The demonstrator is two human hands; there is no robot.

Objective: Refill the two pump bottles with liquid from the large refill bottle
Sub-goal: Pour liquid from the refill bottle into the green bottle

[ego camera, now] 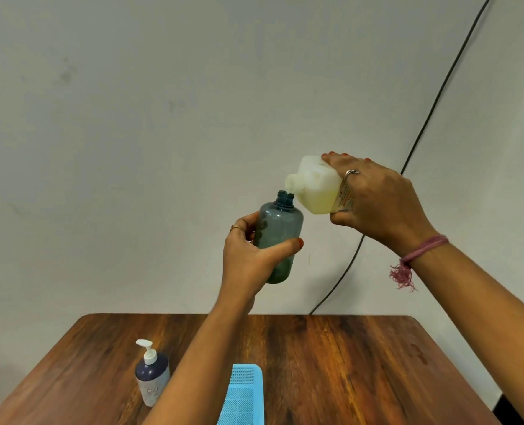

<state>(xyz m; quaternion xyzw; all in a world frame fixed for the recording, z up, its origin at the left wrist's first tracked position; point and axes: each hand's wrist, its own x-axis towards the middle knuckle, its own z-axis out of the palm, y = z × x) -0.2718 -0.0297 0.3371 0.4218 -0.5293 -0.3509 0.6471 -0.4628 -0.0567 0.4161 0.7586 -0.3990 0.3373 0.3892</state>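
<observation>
Left hand (pixel 248 259): the translucent blue-grey uncapped plastic bottle (pixel 280 234) is gripped, thumb and fingers curled round it, above the wooden table (pixel 346 363).
Right hand (pixel 377 204): the tilted white refill bottle (pixel 314 185) is clasped; its rear is hidden.
Spout: touching the blue-grey bottle's mouth; flow indiscernible.
Near left: a dark pump bottle (pixel 152 375) is seen standing.
Light-blue mesh tray (pixel 242 394): cut off at the near edge.

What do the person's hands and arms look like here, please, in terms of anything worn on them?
Both forearms are bare, without sleeves. The right hand wears a silver ring and a frayed pink thread band at the wrist. The left hand wears a gold-coloured ring. Fingernails on both are painted orange-red.
</observation>
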